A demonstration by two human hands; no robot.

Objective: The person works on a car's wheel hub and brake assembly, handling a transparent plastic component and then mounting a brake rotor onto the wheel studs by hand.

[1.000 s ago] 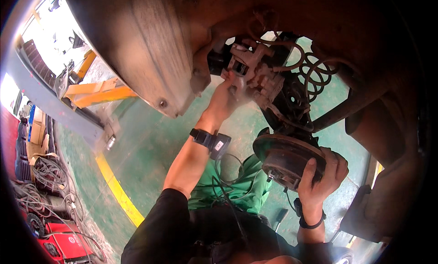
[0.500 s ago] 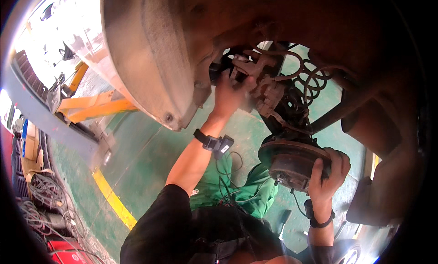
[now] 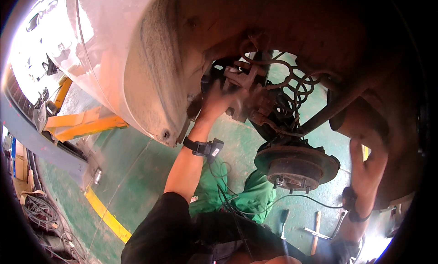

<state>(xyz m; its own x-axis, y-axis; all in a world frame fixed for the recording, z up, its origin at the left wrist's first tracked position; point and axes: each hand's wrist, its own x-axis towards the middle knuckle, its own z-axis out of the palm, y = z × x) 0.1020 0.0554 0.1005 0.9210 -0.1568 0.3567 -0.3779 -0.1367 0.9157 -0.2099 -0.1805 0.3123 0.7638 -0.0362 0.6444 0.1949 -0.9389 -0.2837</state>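
My left hand (image 3: 218, 99) is raised into the wheel well, its fingers closed around the lower left side of a rusty brake caliper (image 3: 242, 77); part of the grip is hidden and slightly blurred. Right of it, a coil spring (image 3: 299, 97) and coiled hose loops hang. Below sits a rusty brake disc (image 3: 331, 166) with a hub and several studs pointing down. My right hand (image 3: 370, 166) is apart from the disc, to its right beside a dark underbody part, blurred, thumb and fingers spread with nothing seen in them.
The car's fender (image 3: 155, 72) hangs over the upper left. An orange lift arm (image 3: 86, 125) reaches in from a grey post. Tools with metal and wooden handles, including a cross-shaped one (image 3: 317, 232), lie on the green floor. Coiled cables (image 3: 43, 211) lie at far left.
My right hand has let go of the brake disc and moved right. My left hand stays at the caliper. The whole view has shifted somewhat.
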